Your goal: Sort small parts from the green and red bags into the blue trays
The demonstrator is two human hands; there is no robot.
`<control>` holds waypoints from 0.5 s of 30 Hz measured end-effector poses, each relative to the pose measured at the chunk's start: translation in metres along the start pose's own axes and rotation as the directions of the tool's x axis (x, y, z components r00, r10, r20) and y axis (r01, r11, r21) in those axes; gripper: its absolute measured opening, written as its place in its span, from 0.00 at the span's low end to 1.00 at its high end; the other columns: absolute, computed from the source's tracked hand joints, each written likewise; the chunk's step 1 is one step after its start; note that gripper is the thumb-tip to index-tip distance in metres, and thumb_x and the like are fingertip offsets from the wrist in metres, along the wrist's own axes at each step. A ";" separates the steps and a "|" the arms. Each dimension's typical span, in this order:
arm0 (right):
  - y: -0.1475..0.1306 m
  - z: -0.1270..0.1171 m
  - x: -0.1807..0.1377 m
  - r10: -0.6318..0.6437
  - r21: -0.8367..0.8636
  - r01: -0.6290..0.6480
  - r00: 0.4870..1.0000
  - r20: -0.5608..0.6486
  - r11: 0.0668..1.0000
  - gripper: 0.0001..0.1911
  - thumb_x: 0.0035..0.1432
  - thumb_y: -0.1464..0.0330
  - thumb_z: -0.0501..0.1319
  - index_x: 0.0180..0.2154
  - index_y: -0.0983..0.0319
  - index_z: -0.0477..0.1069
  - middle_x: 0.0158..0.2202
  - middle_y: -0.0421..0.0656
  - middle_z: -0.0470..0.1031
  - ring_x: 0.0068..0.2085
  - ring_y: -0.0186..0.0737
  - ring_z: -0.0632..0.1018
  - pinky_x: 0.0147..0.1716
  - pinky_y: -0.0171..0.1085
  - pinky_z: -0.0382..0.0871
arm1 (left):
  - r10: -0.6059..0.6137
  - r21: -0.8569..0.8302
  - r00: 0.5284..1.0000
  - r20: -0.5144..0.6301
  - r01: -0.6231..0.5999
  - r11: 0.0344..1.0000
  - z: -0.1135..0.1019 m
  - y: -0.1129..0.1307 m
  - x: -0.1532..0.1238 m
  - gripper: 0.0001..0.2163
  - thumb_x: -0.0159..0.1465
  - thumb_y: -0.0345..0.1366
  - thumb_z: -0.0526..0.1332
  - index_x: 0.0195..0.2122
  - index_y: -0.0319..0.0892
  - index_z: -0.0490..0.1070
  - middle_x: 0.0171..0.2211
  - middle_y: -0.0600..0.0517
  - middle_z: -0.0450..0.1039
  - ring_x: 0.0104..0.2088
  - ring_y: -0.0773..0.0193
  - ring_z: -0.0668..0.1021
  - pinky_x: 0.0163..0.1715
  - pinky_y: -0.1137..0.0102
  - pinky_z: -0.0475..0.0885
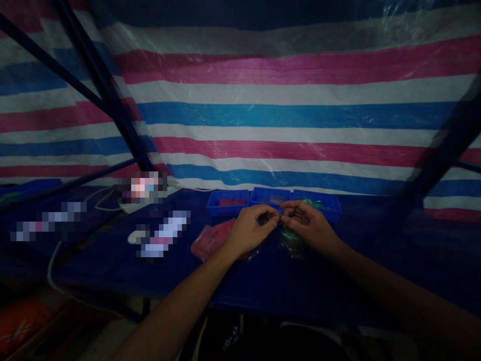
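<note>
Pinching together over the middle of the dark blue surface (356, 271), toward its far edge, the left hand (251, 229) and right hand (308, 225) meet fingertip to fingertip. Both are curled nearly closed, with thumb and forefingers drawn in on a small item (280, 212) held between them. Light is poor and the item is too small and dark to identify. A clear bag (291, 243) with green contents lies on the surface just under the right hand, and whether the hand touches it cannot be told. A red packet (206, 241) lies just beside the left hand on its left, partly under the wrist. Three blue trays (269, 191) sit side by side along the far edge, right behind the hands; the left one shows something red inside. A white cable (52, 268) loops off the left edge. A striped tarp (285, 115) in pink, white and blue hangs behind the far edge, with dark poles (108, 95) slanting across it at the left.
</note>
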State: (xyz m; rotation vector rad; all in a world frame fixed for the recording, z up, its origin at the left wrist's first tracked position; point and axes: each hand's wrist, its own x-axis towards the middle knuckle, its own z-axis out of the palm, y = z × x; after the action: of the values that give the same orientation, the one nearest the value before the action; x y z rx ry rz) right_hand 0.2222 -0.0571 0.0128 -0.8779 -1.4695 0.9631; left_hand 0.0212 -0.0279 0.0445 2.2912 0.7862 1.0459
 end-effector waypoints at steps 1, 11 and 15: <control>0.001 -0.001 0.000 0.004 0.000 -0.004 1.000 0.001 1.000 0.18 0.58 0.63 0.68 0.49 0.58 0.73 0.39 0.42 0.75 0.42 0.38 0.78 0.44 0.39 0.74 | 0.003 0.006 1.000 0.005 -0.003 1.000 0.000 0.000 0.000 0.06 0.67 0.33 0.61 0.41 0.42 0.77 0.39 0.51 0.81 0.39 0.61 0.80 0.41 0.67 0.72; 0.002 -0.004 0.002 0.016 -0.021 -0.017 0.999 -0.046 1.000 0.17 0.56 0.60 0.71 0.46 0.58 0.76 0.40 0.44 0.80 0.40 0.40 0.81 0.43 0.42 0.77 | -0.003 0.054 1.000 0.005 0.003 0.999 -0.001 0.002 0.000 0.09 0.70 0.41 0.60 0.41 0.44 0.79 0.39 0.50 0.81 0.38 0.61 0.80 0.38 0.67 0.72; -0.002 -0.003 0.002 0.046 -0.026 -0.048 0.996 -0.082 0.999 0.18 0.56 0.59 0.70 0.46 0.59 0.76 0.39 0.44 0.80 0.36 0.39 0.81 0.39 0.42 0.78 | -0.001 0.067 1.000 -0.016 0.002 0.998 0.000 -0.001 0.001 0.10 0.71 0.40 0.60 0.42 0.44 0.79 0.40 0.50 0.82 0.39 0.61 0.80 0.40 0.66 0.72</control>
State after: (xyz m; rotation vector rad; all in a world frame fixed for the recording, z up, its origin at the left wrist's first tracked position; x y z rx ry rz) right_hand 0.2254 -0.0555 0.0154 -0.9646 -1.4012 0.9324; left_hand 0.0213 -0.0261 0.0443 2.3401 0.8411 1.0531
